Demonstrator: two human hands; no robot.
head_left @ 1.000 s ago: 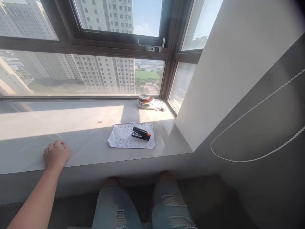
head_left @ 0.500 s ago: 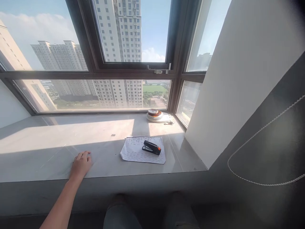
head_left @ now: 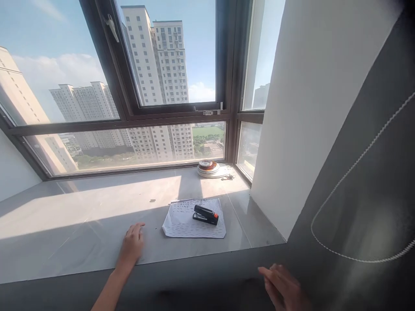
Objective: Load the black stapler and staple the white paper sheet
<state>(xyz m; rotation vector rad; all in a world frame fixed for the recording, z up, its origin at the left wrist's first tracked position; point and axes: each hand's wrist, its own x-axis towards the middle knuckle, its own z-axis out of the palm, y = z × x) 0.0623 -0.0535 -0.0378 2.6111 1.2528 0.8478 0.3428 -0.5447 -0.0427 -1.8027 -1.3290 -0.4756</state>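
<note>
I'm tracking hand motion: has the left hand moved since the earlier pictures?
Yes: the left hand has shifted rightward along the sill, nearer the white pillar.

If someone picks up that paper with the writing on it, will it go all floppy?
Probably: the paper looks thin, so it would likely bend. The black stapler lies on top, so it might slide off if the paper tilts. Pushed, the paper could slip easily, because the windowsill looks smooth and shiny.
</note>
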